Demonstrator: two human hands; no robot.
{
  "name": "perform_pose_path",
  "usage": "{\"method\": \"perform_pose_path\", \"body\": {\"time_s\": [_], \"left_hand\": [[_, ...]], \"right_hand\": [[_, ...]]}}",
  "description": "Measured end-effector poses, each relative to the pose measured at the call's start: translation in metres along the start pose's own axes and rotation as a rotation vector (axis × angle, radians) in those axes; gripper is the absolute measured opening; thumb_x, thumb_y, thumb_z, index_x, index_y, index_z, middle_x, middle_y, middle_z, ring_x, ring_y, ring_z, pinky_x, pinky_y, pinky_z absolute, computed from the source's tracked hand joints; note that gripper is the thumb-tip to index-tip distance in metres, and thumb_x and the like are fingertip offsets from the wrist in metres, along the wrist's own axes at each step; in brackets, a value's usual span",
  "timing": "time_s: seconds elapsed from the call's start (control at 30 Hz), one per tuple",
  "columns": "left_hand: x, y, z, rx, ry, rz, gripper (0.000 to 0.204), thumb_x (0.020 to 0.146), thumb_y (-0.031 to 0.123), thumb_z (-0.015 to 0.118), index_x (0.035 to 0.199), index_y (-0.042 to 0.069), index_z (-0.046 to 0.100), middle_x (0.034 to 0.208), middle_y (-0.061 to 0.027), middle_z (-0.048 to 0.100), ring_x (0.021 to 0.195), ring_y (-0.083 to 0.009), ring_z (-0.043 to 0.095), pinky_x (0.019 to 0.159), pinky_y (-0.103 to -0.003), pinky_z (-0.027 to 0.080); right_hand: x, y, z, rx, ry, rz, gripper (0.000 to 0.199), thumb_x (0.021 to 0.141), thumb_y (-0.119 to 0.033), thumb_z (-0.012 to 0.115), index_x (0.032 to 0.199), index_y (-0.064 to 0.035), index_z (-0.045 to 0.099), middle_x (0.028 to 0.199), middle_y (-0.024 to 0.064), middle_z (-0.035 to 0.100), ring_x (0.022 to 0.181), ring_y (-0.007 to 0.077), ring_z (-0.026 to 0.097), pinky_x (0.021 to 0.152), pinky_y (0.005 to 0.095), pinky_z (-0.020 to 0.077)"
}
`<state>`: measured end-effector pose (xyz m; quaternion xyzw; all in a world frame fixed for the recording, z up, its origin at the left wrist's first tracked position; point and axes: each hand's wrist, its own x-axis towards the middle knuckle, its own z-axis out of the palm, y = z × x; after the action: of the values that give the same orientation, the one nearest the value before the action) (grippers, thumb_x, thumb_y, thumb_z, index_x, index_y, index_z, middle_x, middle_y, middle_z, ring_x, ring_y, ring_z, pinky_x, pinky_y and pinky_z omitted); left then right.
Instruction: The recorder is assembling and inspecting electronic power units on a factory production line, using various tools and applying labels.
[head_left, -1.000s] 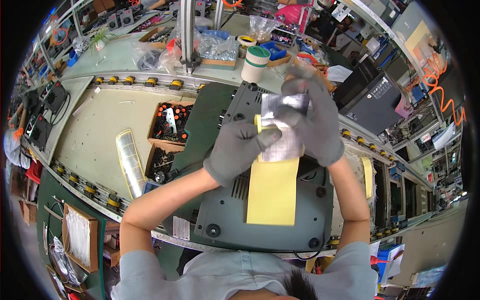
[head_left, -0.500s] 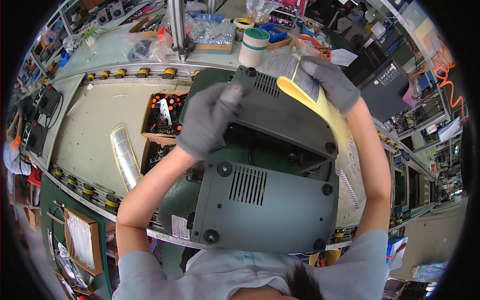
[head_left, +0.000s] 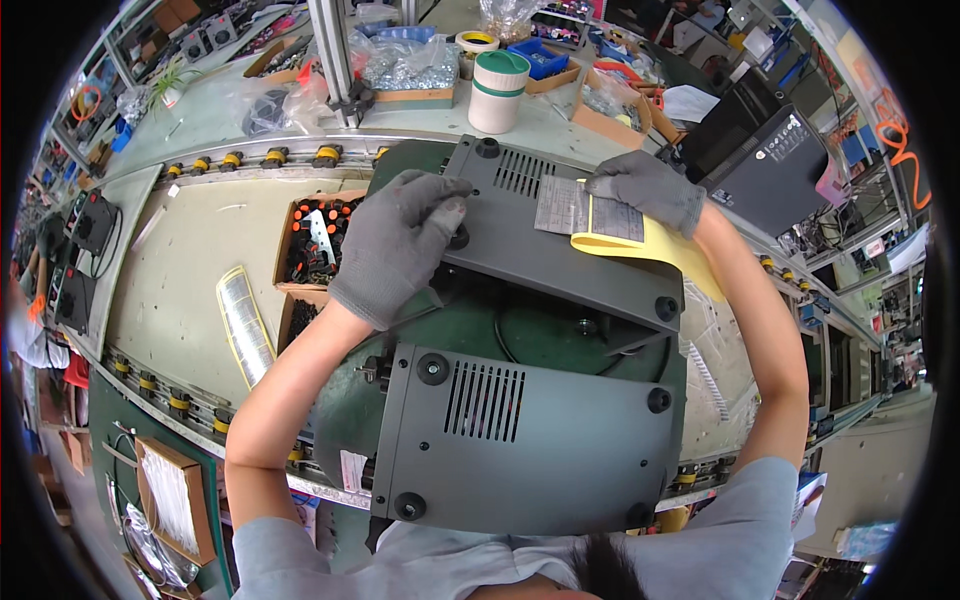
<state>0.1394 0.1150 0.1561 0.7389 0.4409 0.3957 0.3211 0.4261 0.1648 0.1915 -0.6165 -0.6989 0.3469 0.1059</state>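
Note:
Two dark grey metal housings with vent slots and round feet lie on a green work surface: the far housing [head_left: 560, 240] and the near housing [head_left: 530, 430]. My right hand [head_left: 650, 190], in a grey glove, is closed on a strip of grey printed labels [head_left: 612, 217] with yellow backing paper [head_left: 650, 244] folded back beneath it. One silvery label [head_left: 562, 206] at the strip's left end lies over the far housing's top, beside the vents. My gloved left hand [head_left: 400, 235] is at that housing's left end, fingers curled together; anything in them is hidden.
Left of the housings stands a box of black and orange parts [head_left: 310, 240]. Another label strip [head_left: 246, 322] lies on the bench. Behind stand a white jar with a green lid [head_left: 497, 92] and bagged hardware [head_left: 415, 65]. A black computer case [head_left: 770, 160] is at right. Rollers [head_left: 275, 157] edge the bench.
My right hand has brought the label strip down onto the far housing's top, where its left end now lies. The left hand has shifted slightly left and down, fingers still curled.

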Motion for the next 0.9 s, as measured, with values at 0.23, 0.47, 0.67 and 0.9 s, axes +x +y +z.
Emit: {"method": "perform_pose_path", "body": {"time_s": [0.23,0.47,0.67,0.9], "left_hand": [[0.002,0.003,0.001,0.068,-0.014,0.03,0.025,0.084,0.011,0.054,0.104,-0.003,0.059,0.09,-0.009,0.057,0.077,-0.0117,0.06,0.072,-0.024,0.047],[0.002,-0.007,0.003,0.005,0.013,0.021,0.022,0.083,0.016,0.057,0.1,0.003,0.062,0.091,-0.0111,0.06,0.075,-0.0199,0.063,0.069,-0.029,0.048],[0.003,0.001,-0.001,0.18,0.032,0.095,0.023,0.081,0.019,0.058,0.099,0.004,0.063,0.09,-0.0113,0.06,0.075,-0.0223,0.063,0.069,-0.03,0.048],[0.02,0.02,0.024,0.519,-0.01,0.389,0.04,0.079,0.034,0.061,0.11,0.009,0.06,0.112,-0.0116,0.057,0.105,-0.0273,0.055,0.088,-0.037,0.044]], "right_hand": [[-0.007,0.013,-0.004,-0.001,0.008,-0.017,0.034,0.082,-0.027,0.057,0.098,0.0016,0.064,0.087,0.0094,0.064,0.078,0.0127,0.056,0.074,0.0257,0.0457],[-0.003,0.017,-0.005,-0.036,0.039,-0.033,0.035,0.081,-0.028,0.058,0.098,0.0022,0.064,0.085,0.008,0.064,0.076,0.0113,0.056,0.072,0.0249,0.0456],[0.0,0.024,-0.006,-0.042,0.032,-0.061,0.035,0.081,-0.027,0.057,0.098,0.0026,0.063,0.085,0.009,0.064,0.076,0.0133,0.057,0.073,0.0257,0.0465],[0.004,0.025,-0.004,-0.043,0.053,-0.077,0.035,0.079,-0.026,0.058,0.097,0.0032,0.063,0.086,0.0109,0.065,0.076,0.0152,0.057,0.074,0.0261,0.0467]]}}
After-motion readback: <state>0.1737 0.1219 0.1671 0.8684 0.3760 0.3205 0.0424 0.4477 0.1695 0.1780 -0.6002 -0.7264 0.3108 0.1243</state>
